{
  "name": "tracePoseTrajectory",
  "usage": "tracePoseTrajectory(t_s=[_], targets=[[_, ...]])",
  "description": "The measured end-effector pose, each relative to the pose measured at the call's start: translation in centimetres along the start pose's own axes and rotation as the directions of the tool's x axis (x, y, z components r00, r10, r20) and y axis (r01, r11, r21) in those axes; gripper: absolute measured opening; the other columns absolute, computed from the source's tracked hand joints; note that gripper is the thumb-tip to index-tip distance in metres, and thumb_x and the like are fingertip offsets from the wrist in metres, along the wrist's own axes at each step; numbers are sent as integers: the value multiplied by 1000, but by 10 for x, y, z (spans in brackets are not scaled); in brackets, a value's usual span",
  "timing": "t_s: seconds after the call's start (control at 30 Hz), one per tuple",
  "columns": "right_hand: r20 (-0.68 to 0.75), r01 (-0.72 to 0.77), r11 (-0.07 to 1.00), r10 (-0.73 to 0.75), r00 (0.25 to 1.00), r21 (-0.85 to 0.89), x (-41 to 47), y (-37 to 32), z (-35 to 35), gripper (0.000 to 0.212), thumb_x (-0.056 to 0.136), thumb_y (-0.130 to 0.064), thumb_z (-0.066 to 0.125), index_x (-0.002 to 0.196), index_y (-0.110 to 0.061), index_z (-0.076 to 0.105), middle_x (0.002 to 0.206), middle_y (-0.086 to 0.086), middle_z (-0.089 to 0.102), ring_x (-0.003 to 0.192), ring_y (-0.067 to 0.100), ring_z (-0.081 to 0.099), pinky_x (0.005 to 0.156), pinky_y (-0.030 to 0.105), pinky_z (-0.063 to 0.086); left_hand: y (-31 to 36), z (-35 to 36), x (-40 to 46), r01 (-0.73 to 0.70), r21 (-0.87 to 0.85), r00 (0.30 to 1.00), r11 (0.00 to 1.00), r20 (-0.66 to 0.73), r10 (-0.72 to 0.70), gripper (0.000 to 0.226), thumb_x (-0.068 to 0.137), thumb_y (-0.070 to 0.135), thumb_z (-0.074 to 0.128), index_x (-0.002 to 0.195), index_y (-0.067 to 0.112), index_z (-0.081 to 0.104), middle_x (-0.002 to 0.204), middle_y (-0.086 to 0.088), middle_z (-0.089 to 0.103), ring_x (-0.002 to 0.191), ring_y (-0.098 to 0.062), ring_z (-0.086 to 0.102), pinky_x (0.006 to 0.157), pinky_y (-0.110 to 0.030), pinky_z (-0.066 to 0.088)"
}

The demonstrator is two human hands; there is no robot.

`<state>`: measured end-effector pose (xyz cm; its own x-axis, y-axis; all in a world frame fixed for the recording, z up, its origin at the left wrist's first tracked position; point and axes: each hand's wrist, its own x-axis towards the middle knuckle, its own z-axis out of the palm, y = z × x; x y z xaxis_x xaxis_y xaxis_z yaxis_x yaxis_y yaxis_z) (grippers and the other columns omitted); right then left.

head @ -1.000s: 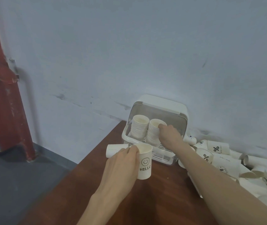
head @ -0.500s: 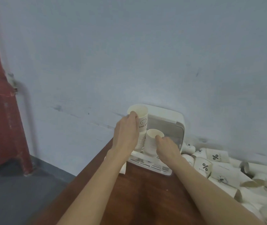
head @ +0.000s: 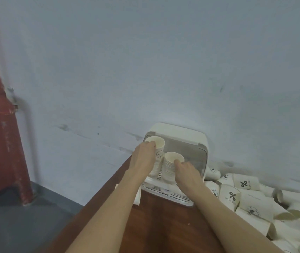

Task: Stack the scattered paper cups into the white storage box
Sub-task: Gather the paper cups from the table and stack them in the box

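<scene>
The white storage box (head: 180, 131) stands against the wall at the table's far edge, its lid raised. Two stacks of paper cups stand inside it. My left hand (head: 143, 159) grips the smiley "HELLO" cup (head: 157, 147), which sits in the top of the left stack. My right hand (head: 186, 173) holds the rim of the right stack (head: 173, 162) with thumb and fingers. A big heap of scattered paper cups (head: 251, 201), some printed with "%", lies on the table to the right.
The brown wooden table (head: 156, 227) ends at a left edge just beside my left forearm, where one loose cup (head: 137, 198) lies partly hidden. A red pillar (head: 1, 143) stands on the grey floor at the left. A pale wall rises behind the box.
My left hand lifted the smiley cup from the table, carried it over the box and lowered it onto the left stack. My right hand stayed at the right stack.
</scene>
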<state>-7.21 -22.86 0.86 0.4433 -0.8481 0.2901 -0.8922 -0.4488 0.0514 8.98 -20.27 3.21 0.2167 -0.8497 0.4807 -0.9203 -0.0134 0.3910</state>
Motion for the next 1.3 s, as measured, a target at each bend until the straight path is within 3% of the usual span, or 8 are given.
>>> tracePoseTrajectory(t_s=[0.3,0.47,0.57,0.7,0.83,1.0,1.13,1.3], targets=[[-31,-26,1000,26,999,4,0,-2,1,25,87,2,40,109,-6,46,102,16,59,96,35,55,62,35,33,-10,26,-6,0,111,998,994,63,-7,21,94,8,47,96,13,67,94,-10,66,84,-30,62,63,-32,42],[-39,-35,999,36,999,7,-1,-2,4,26,86,2,41,110,-6,46,101,16,60,95,35,55,62,35,34,-12,30,-15,-26,163,996,986,85,12,13,95,9,43,89,17,50,91,-11,62,77,-29,54,59,-34,37],[-43,-29,1000,29,999,-4,-2,-3,3,27,85,3,42,110,-6,46,101,16,60,95,36,55,61,36,34,-14,28,-20,-54,171,992,984,120,34,24,94,7,40,112,19,50,97,-11,62,87,-31,59,60,-35,39],[-17,-18,1000,17,1000,-15,-4,-4,-2,26,86,1,40,111,-5,46,102,17,61,94,35,56,62,36,34,-17,20,-27,-54,145,988,988,154,31,55,92,4,40,143,22,31,113,-11,59,94,-32,58,66,-38,43],[-3,-4,1000,4,1000,-28,-6,-5,-6,43,85,-2,43,128,-5,37,106,16,61,96,35,57,63,36,35,-24,7,-48,-65,138,992,988,116,49,60,89,2,42,143,23,29,112,-9,55,92,-28,51,66,-38,44],[-121,15,1000,-17,993,-23,-22,-11,-5,69,82,-4,44,144,-11,17,101,13,64,94,33,55,62,35,33,-37,4,-77,-102,273,977,957,209,44,36,90,7,44,124,19,48,109,-6,56,99,-28,54,71,-38,45],[-146,59,998,-60,987,-13,-44,-18,-6,59,81,-5,44,137,-12,27,93,10,64,91,31,54,61,34,30,-45,10,-94,-244,386,934,890,340,108,43,87,5,49,128,20,46,115,-8,58,103,-29,56,71,-37,41],[-141,114,993,-113,984,0,-62,-17,-9,40,85,-7,42,124,-12,40,95,8,63,92,30,54,65,34,26,-41,19,-100,-336,505,912,795,385,142,42,91,5,46,131,16,47,120,-13,55,108,-30,56,82,-36,42]])
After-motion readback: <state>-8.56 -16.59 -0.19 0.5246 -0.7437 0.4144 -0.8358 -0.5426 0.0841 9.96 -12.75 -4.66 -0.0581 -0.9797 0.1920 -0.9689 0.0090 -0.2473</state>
